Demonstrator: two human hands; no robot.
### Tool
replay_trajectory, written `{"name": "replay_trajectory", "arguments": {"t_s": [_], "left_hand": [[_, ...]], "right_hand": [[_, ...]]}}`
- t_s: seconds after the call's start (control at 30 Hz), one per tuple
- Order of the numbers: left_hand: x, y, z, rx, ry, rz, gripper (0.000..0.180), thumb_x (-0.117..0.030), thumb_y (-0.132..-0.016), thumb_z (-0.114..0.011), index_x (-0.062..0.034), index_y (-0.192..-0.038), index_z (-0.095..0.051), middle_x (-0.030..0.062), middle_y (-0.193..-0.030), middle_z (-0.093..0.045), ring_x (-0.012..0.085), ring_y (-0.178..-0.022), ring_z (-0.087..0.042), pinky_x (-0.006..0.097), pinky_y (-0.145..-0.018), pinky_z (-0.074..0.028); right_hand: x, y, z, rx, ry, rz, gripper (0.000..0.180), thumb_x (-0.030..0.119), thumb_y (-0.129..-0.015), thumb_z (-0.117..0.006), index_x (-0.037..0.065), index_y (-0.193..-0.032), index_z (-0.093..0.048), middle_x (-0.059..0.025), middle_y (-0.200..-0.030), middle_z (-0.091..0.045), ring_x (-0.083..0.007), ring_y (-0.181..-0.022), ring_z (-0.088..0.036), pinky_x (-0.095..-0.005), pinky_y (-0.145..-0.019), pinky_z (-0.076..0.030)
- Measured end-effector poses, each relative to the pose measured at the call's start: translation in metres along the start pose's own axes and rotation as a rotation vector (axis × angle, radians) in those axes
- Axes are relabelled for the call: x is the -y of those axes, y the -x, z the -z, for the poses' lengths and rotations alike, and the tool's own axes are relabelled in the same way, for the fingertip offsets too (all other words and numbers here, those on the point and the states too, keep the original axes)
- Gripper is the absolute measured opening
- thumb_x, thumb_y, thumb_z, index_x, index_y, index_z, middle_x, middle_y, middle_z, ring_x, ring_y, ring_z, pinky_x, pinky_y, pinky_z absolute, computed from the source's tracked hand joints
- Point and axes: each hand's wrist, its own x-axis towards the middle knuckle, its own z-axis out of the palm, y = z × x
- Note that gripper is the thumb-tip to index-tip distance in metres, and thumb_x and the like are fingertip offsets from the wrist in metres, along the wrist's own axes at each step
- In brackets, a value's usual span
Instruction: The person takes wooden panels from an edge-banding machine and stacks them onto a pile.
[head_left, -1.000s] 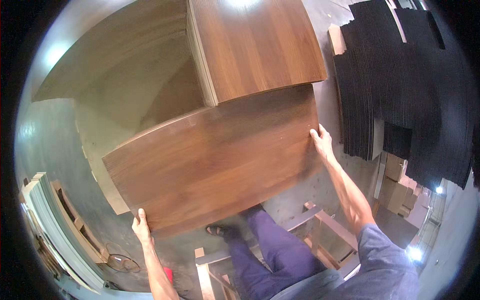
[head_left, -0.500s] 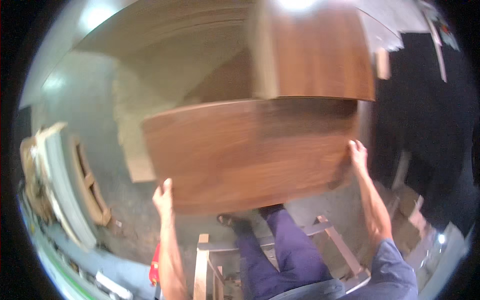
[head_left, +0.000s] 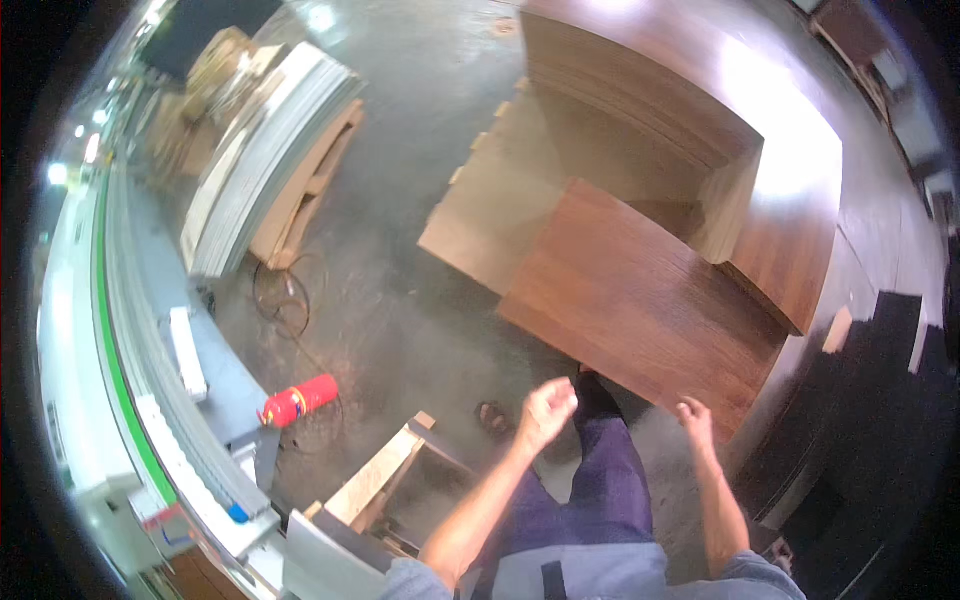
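Note:
A brown wood-grain panel [head_left: 640,300] lies flat at a slant ahead of me, against a stack of matching panels [head_left: 790,230]. My left hand [head_left: 548,412] is off the panel, held near its front edge with the fingers curled in and nothing visible in them. Close to the panel's near right part is my right hand [head_left: 697,420], its fingers loosely bent and a little apart. It overlaps the panel's edge in the picture, and I cannot tell whether it touches.
Beyond the panel lies a tan board [head_left: 500,220]. To the left are a red fire extinguisher [head_left: 302,400], a wooden trestle [head_left: 375,475], a stack of pale sheets [head_left: 275,150] on a pallet, and a long machine [head_left: 110,330] with a green stripe. Dark sheets [head_left: 850,400] lie right.
Both hands have let go of the brown panel, which now lies on the boards. My left hand has drawn in toward my body. The view has swung left.

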Motion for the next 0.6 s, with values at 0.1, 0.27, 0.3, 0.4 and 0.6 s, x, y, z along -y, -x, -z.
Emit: {"name": "replay_trajectory", "arguments": {"t_s": [0.1,0.27,0.3,0.4,0.6], "left_hand": [[0.031,0.101,0.031,0.040,-0.061,0.001,0.041,-0.014,-0.088,-0.068,0.0034,-0.124,-0.058,0.0154,-0.113,-0.068,0.0198,-0.103,-0.066,0.032,-0.090,-0.052],[0.057,0.237,0.131,-0.121,0.020,-0.053,0.040,-0.014,-0.089,-0.066,0.0045,-0.123,-0.058,0.0158,-0.112,-0.069,0.0185,-0.102,-0.066,0.030,-0.091,-0.052],[0.055,0.257,0.152,-0.215,0.050,-0.026,0.041,-0.014,-0.089,-0.067,0.0055,-0.123,-0.058,0.0164,-0.111,-0.069,0.0191,-0.102,-0.066,0.030,-0.091,-0.051],[0.048,0.310,0.220,-0.418,0.149,-0.076,0.040,-0.015,-0.089,-0.067,0.0050,-0.123,-0.058,0.0167,-0.113,-0.068,0.0180,-0.100,-0.066,0.028,-0.087,-0.052],[0.039,0.390,0.294,-0.775,0.574,-0.232,0.036,-0.013,-0.090,-0.064,0.0055,-0.120,-0.059,0.0155,-0.109,-0.068,0.0211,-0.098,-0.067,0.031,-0.085,-0.054]], "right_hand": [[0.060,0.064,-0.070,0.123,-0.230,0.097,0.044,0.021,-0.088,-0.060,-0.006,-0.123,-0.059,-0.0105,-0.100,-0.067,-0.0157,-0.085,-0.063,-0.0286,-0.074,-0.051],[0.130,0.158,-0.146,0.248,-0.180,0.296,0.041,0.023,-0.086,-0.059,-0.005,-0.116,-0.064,-0.0094,-0.094,-0.068,-0.0148,-0.083,-0.061,-0.0287,-0.075,-0.049],[0.146,0.174,-0.160,0.316,-0.224,0.325,0.038,0.022,-0.086,-0.058,-0.005,-0.112,-0.065,-0.0074,-0.090,-0.066,-0.0137,-0.081,-0.060,-0.0281,-0.072,-0.048],[0.181,0.220,-0.193,0.531,-0.173,0.377,0.032,0.019,-0.084,-0.056,-0.004,-0.104,-0.068,-0.0027,-0.081,-0.062,-0.0115,-0.073,-0.055,-0.0261,-0.066,-0.045],[0.221,0.255,-0.261,0.708,-0.154,0.413,0.039,0.014,-0.088,-0.060,-0.009,-0.120,-0.059,-0.0132,-0.090,-0.066,-0.0171,-0.073,-0.063,-0.0265,-0.060,-0.050]]}}
